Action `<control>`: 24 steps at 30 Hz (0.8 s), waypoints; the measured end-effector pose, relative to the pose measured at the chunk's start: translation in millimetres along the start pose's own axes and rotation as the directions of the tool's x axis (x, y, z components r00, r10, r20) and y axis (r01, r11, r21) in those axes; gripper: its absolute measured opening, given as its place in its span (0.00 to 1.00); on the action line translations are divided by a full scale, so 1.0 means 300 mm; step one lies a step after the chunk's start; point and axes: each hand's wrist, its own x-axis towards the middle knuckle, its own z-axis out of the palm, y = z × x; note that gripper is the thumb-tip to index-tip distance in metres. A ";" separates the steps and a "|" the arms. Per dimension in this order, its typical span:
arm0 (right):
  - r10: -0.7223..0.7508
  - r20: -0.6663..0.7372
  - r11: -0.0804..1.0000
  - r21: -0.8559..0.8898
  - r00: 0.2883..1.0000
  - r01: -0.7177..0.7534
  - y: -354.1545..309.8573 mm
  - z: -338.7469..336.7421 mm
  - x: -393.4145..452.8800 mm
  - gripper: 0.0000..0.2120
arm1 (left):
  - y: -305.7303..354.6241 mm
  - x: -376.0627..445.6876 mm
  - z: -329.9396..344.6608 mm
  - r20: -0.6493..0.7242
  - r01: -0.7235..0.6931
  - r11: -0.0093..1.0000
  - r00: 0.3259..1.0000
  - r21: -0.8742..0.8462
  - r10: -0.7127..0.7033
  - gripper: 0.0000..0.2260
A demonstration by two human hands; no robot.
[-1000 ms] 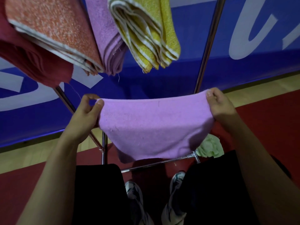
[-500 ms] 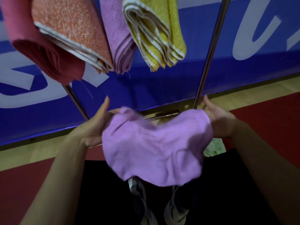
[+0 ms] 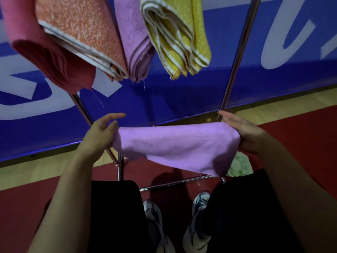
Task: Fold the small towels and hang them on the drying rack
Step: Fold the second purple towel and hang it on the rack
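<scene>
A lilac towel [image 3: 175, 145] is stretched flat between my hands at waist height, folded over so a double layer hangs toward me. My left hand [image 3: 102, 134] holds its left end, thumb under the cloth and fingers pointing forward. My right hand [image 3: 242, 132] holds the right end the same way. Above, the metal drying rack [image 3: 237, 57] carries folded towels: a dark pink one [image 3: 45, 52], an orange one [image 3: 82, 31], a lilac one [image 3: 135, 42] and a yellow one [image 3: 178, 37].
A pale green towel [image 3: 238, 167] lies on the red floor [image 3: 300, 136] by the rack's right foot. The rack's lower crossbar [image 3: 175, 183] runs just in front of my shoes. A blue banner wall [image 3: 182, 92] stands behind the rack.
The towel hung as one sheet from its top corners; I swung the lower half up and over, and it is now folded in half and pulled taut between both hands.
</scene>
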 end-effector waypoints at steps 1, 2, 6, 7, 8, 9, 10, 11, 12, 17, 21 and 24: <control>-0.014 -0.002 0.997 -0.081 1.000 0.014 -0.001 0.012 -0.009 0.15 | 0.002 0.007 0.000 -0.028 0.000 1.000 1.000 -0.020 -0.001 0.18; -0.019 0.007 0.988 -0.155 1.000 0.020 0.008 0.021 -0.012 0.15 | 0.003 0.013 0.001 -0.050 0.003 0.999 0.999 -0.032 -0.004 0.18; 0.180 0.230 0.971 -0.200 0.956 -0.134 0.039 0.054 -0.030 0.31 | -0.012 0.019 0.003 -0.083 -0.031 0.998 0.996 -0.048 0.027 0.18; 0.180 0.299 0.977 -0.164 0.937 -0.135 0.034 0.050 -0.027 0.35 | -0.017 0.021 -0.001 -0.101 -0.032 0.998 0.995 -0.063 0.025 0.17; 0.138 0.349 0.990 -0.085 0.927 -0.116 0.027 0.043 -0.020 0.36 | -0.017 0.021 -0.004 -0.123 -0.032 0.996 0.992 -0.083 0.021 0.17; 0.090 0.362 0.995 0.002 0.928 -0.098 0.015 0.041 -0.015 0.34 | -0.014 0.020 -0.008 -0.150 -0.026 0.994 0.989 -0.106 0.010 0.17; 0.067 0.333 0.995 0.047 0.941 -0.087 0.016 0.039 -0.001 0.33 | -0.010 0.019 -0.012 -0.171 -0.022 0.991 0.985 -0.131 0.000 0.17; 0.077 0.312 0.996 0.027 0.947 -0.090 0.015 0.055 -0.004 0.32 | -0.008 0.018 -0.016 -0.184 -0.017 0.988 0.983 -0.155 -0.011 0.18; 0.112 0.301 0.994 -0.048 0.947 -0.102 0.033 0.067 -0.001 0.33 | -0.007 0.017 -0.018 -0.187 -0.012 0.986 0.982 -0.169 -0.020 0.18; 0.201 0.184 0.962 -0.224 0.962 -0.158 0.082 0.127 -0.010 0.16 | 0.011 0.003 -0.006 -0.162 -0.019 0.990 0.987 -0.137 -0.004 0.16; 0.147 0.170 0.987 -0.093 0.974 -0.133 0.033 0.090 -0.006 0.19 | 0.012 0.004 -0.039 -0.254 0.039 0.994 0.965 -0.100 -0.064 0.16; 0.118 0.170 0.983 -0.158 0.978 -0.091 0.027 0.082 -0.021 0.19 | 0.006 0.003 -0.050 -0.240 0.048 0.998 0.970 0.038 -0.038 0.13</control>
